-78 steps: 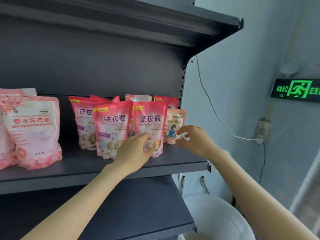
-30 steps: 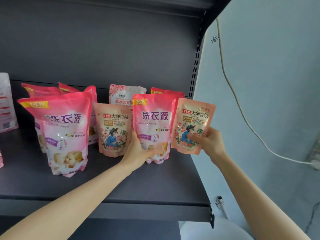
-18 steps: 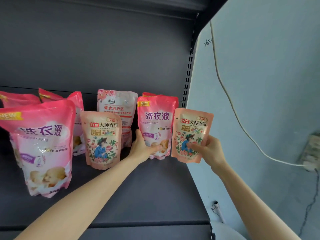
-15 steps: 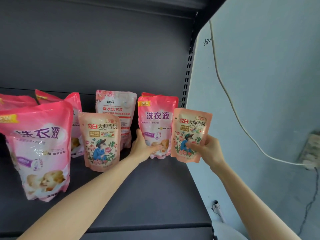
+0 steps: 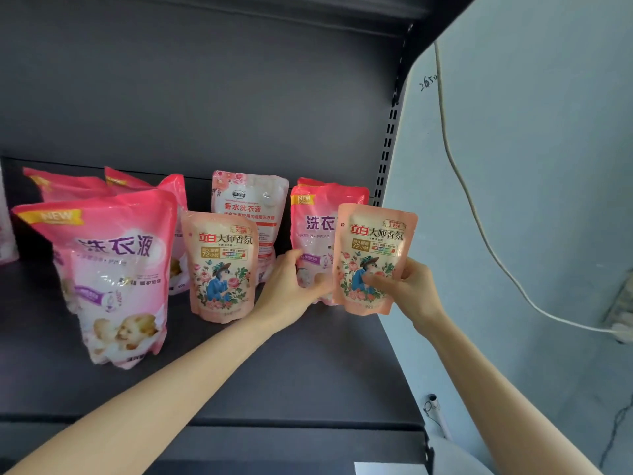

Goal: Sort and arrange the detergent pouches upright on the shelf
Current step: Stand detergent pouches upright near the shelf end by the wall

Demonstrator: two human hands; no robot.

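My right hand [image 5: 407, 286] grips a small peach floral pouch [image 5: 373, 255] and holds it upright above the shelf's right end. My left hand [image 5: 291, 289] is closed on the lower part of a pink pouch [image 5: 315, 228] that stands just behind the peach one. A second peach floral pouch [image 5: 221, 265] stands upright left of my left hand. A white-and-pink pouch [image 5: 250, 207] stands at the back. A large pink pouch [image 5: 109, 269] stands near the front left, with two more pink pouches [image 5: 147, 186] behind it.
The dark grey shelf board [image 5: 274, 378] has bare surface in front of the pouches. The perforated upright [image 5: 387, 156] marks the right end. Beyond it is a pale wall with a hanging white cable [image 5: 479, 217]. Another pouch edge [image 5: 5, 241] shows at far left.
My right hand has carried the small peach pouch slightly left, so it now overlaps the pink pouch under my left hand. The view has shifted a little right.
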